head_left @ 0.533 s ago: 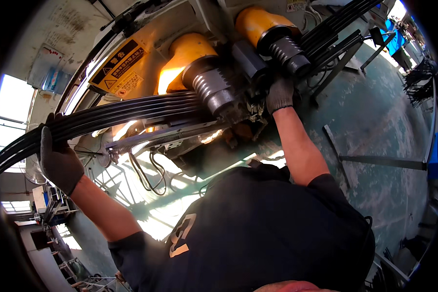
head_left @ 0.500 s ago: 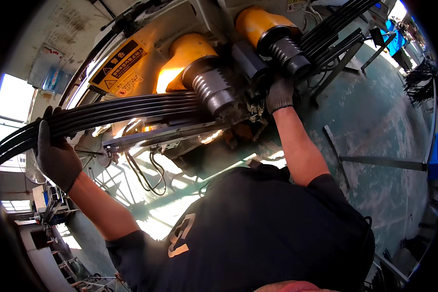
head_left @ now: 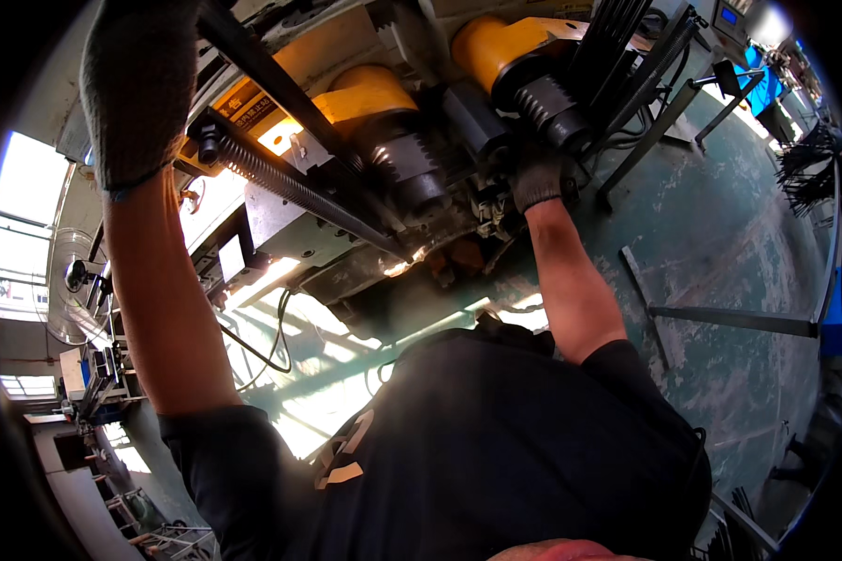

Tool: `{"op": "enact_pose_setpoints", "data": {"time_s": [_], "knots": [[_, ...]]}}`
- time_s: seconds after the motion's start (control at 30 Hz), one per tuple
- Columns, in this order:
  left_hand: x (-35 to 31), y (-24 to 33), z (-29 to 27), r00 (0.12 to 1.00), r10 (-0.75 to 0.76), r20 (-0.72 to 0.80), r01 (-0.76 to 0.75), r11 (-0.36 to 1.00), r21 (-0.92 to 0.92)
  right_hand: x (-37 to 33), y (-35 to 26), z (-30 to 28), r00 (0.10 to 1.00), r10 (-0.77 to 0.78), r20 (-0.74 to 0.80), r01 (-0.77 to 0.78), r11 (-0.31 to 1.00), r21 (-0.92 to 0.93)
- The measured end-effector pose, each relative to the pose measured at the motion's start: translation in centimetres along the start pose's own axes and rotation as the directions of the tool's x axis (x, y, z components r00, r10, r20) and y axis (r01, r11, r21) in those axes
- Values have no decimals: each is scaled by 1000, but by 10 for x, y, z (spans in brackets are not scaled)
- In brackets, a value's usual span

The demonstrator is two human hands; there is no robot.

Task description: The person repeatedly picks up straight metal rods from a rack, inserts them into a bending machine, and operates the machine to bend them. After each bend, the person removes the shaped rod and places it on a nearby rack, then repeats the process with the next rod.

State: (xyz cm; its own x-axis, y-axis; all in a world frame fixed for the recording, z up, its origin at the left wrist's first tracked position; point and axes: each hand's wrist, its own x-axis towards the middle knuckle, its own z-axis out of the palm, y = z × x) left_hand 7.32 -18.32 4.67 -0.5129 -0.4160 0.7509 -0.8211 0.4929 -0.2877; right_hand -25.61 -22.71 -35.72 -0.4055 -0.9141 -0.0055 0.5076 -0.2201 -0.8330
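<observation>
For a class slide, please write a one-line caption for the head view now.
Gloved left hand high beside dark bars, gloved right hand near a ridged cylinder.

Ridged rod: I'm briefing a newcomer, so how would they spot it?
Find the two yellow housings at the top. By the left one, black bars slant down right from beside the left hand. Just below them runs the ridged rod, its fine ridges unlike the smooth bars.

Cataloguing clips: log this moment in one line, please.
left hand: beside dark bars | right hand: near ridged cylinder | both grips: unclear
</observation>
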Motion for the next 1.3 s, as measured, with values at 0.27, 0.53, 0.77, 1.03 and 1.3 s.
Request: {"op": "enact_pose_setpoints", "data": {"time_s": [0.27,0.53,0.77,1.03,1.3], "knots": [[27,134,2,782,-623,21,520,633,-574,-6,-20,1,999,50,2,-50,992,114],[33,152,-9,744,-665,70,552,552,-625,-14,-30,8,978,201,-54,-191,970,150],[32,149,-12,750,-654,95,532,512,-675,-10,-26,5,963,267,-49,-255,953,165],[34,131,-7,800,-593,95,513,593,-620,-2,-21,1,954,301,-13,-293,937,190],[35,112,-13,889,-445,103,404,659,-635,-1,-23,7,946,324,-1,-323,941,106]]}}
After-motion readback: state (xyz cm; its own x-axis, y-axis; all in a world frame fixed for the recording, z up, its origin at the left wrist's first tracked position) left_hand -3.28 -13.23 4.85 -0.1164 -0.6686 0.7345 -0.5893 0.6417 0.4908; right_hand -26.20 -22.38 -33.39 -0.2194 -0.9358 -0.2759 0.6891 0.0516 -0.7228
